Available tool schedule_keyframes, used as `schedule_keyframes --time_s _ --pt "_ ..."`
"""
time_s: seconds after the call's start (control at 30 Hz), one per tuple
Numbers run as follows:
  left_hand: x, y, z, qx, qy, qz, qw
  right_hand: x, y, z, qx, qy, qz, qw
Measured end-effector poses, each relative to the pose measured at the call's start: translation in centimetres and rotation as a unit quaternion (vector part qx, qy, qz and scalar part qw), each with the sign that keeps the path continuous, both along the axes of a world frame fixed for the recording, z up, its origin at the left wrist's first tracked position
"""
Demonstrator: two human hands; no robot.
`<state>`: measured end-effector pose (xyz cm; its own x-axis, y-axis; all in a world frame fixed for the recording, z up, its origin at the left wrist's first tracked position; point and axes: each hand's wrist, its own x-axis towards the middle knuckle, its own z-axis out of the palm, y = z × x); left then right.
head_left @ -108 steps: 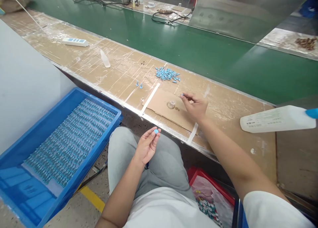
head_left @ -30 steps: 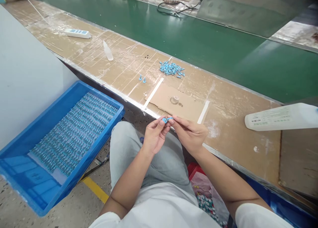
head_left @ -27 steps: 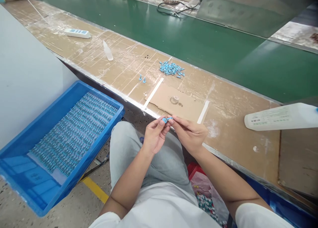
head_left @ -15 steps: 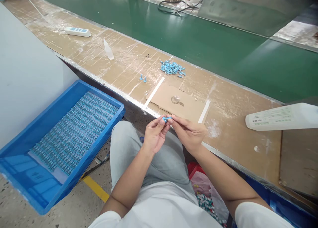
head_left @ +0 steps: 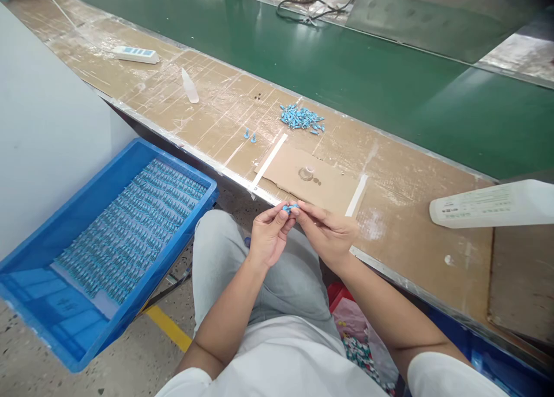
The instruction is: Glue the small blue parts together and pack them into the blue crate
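Observation:
Over my lap, near the table edge, both my hands pinch small blue plastic pieces. My left hand (head_left: 272, 233) is closed on a blue piece with a rounded base (head_left: 286, 209). My right hand (head_left: 328, 231) grips the slimmer blue end (head_left: 295, 206) at its fingertips. The fingers partly hide where the pieces meet, so I cannot tell whether they are one part or two. Beyond the hands lies a cardboard pad (head_left: 285, 169) with a small clear cap (head_left: 308, 172) in a wet ring. Farther back is a pile of small blue parts (head_left: 300, 118). Two blue pieces (head_left: 250, 136) stand upright left of the pad.
A blue tray (head_left: 173, 167) with rows of small blue parts sits at left. A dropper bottle (head_left: 189, 86) and a power strip (head_left: 135, 55) lie on the table. A large white bottle (head_left: 489, 203) lies at right. Behind runs a green conveyor belt (head_left: 242, 33).
Both hands keep almost the same place and grip. The right hand has shifted very slightly left; the blue pieces stay between the fingertips.

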<state>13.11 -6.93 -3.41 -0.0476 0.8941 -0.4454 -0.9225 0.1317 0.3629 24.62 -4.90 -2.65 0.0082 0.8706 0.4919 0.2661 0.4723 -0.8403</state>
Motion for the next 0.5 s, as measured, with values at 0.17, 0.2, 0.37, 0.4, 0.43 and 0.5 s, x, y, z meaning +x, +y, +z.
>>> schedule_keyframes --time_s 0.17,0.2,0.37,0.4,0.43,0.5 --pt "-0.16 -0.01 0.01 -0.001 0.037 -0.015 0.999 -0.15 0.05 0.18 0.012 -0.01 0.008 1.0" --pt "-0.19 -0.04 0.04 0.002 0.035 -0.016 0.999 -0.16 0.07 0.2 0.023 -0.014 0.01 1.0" --pt "-0.3 -0.3 0.24 0.007 0.023 -0.027 0.999 -0.05 0.21 0.28 0.088 -0.068 0.016 0.994" --pt "-0.31 -0.36 0.26 0.003 0.021 -0.028 0.999 -0.03 0.22 0.28 0.098 -0.073 0.019 0.992" --pt "-0.32 -0.41 0.27 0.0 0.018 -0.028 0.999 -0.02 0.23 0.28 0.104 -0.074 0.022 0.992" --pt "-0.31 -0.5 0.28 -0.001 0.013 -0.027 1.0 -0.02 0.2 0.27 0.116 -0.07 0.028 0.99"
